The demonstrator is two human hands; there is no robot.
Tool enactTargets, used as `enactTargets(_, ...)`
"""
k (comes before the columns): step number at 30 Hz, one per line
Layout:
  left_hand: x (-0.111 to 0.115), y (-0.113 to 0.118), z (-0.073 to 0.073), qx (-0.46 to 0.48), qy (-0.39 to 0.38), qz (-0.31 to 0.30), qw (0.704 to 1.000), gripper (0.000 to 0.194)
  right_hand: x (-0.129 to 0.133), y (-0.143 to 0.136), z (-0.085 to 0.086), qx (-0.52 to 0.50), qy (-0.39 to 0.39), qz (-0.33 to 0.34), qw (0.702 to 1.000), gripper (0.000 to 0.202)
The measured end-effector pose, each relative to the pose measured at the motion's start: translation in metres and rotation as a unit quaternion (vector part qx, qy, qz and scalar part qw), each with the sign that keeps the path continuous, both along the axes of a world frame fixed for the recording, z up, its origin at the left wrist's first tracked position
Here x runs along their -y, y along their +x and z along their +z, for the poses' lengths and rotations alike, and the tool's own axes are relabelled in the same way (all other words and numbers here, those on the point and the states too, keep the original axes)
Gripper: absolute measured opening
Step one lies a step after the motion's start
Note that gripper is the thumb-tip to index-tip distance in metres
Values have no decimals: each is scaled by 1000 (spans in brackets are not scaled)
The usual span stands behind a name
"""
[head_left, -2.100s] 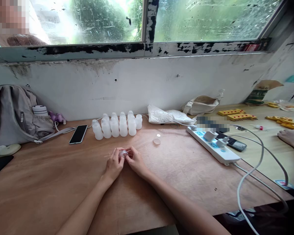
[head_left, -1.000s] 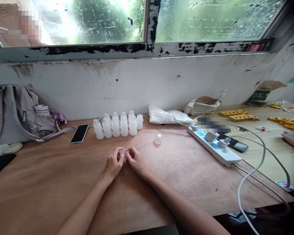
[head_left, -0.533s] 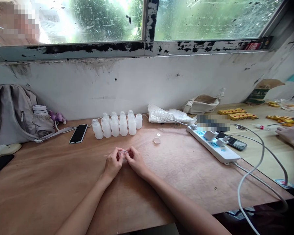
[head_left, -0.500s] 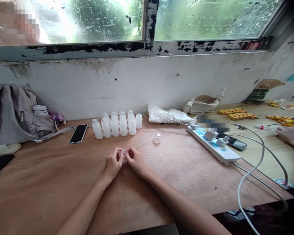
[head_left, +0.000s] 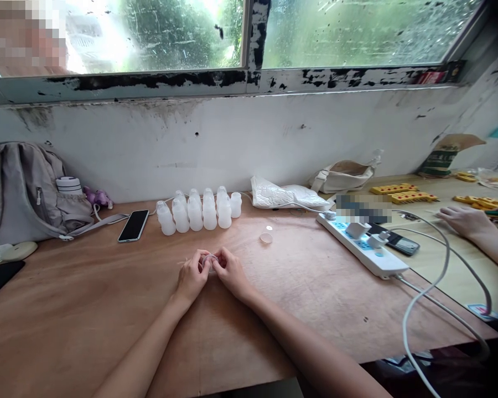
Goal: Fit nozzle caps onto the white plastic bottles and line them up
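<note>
Both hands meet low over the wooden table. My left hand (head_left: 193,279) and my right hand (head_left: 230,271) are closed, thumbs together, around a small clear round ring-like piece (head_left: 209,257). The fingers cover most of it, so its exact kind is hard to see. Farther back, several frosted white plastic bottles (head_left: 195,214) stand in rows, some with clear tops. A clear shallow round cap (head_left: 266,238) lies to the right of my hands, with a small white disc (head_left: 269,228) just behind it.
A phone (head_left: 133,225) and a grey backpack (head_left: 22,188) are at the left. To the right lie a white power strip (head_left: 382,265) with looping cables, a white plastic bag (head_left: 286,194) and a beige pouch (head_left: 342,176). A co-worker's hand (head_left: 460,218) rests near yellow parts (head_left: 413,197).
My hands hold nearly the same pose around the small piece. At the far right, the co-worker's hand has come farther into view, resting on the pale table.
</note>
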State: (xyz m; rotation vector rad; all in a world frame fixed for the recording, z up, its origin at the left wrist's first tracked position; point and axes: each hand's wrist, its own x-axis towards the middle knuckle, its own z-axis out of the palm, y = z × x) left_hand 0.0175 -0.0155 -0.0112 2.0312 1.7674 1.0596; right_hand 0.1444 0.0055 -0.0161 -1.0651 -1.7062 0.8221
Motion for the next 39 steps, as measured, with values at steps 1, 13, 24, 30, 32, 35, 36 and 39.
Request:
enactTargets(1,0,0,0,2,-4,-1,1000,14,0,0,0,-3,-1,2,1000,8)
enactTargets(13,-10,-9,-9,189,-40,-40,980,19,-13,3,-7,-263,-245,114,926,39)
enactTargets(24,-14,-10,-3,426,-140,-96,889,30,-12,6,-5,-166,-139,79,973,22)
enactTargets(30,-10,-6,5,356,-142,-74,921,39,-11,8,-2,-104,-92,68,988,20)
enactTargets(32,-10,-5,6,344,-137,-75,926,38,-11,9,1,-86,-76,67,991,19)
enactTargets(35,-12,-6,6,355,-127,-76,923,34,-10,10,5,-72,-55,62,994,17)
enactTargets(36,-13,-6,5,363,-124,-76,920,33,-10,10,6,-73,-49,59,994,16)
enactTargets(39,-16,-7,5,379,-119,-82,914,32,-9,9,7,-85,-37,47,995,15)
